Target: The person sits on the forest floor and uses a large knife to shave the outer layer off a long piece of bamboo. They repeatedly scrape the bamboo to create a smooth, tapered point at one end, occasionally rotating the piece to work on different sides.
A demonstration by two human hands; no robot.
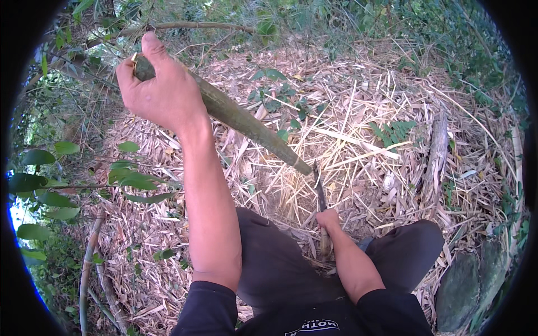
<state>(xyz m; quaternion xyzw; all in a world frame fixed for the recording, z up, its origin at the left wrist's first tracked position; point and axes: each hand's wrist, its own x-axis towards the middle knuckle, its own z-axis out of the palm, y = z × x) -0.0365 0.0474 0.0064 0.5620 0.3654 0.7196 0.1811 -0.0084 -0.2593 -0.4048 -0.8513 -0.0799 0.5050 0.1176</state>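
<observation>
My left hand [162, 92] is raised at the upper left, fingers wrapped round the thick upper end of a green bamboo pole [241, 117]; its thumb points up. The pole slants down to the right, and its lower end hangs over the litter in front of my knees. In my right hand [328, 217], closed and low in the middle, is a machete [320, 193] with a dark blade. The blade points away from me, its far part right beside the pole's lower end; whether they touch I cannot tell. A pale handle seems to show below the fist.
Pale split strips [347, 145] lie scattered over dry bamboo leaves [269, 67]. A weathered log [438, 151] lies to the right, and a greenish rock [459, 291] at the lower right. Leafy branches [134, 179] reach in from the left. My bent knees [412, 246] are close to the blade.
</observation>
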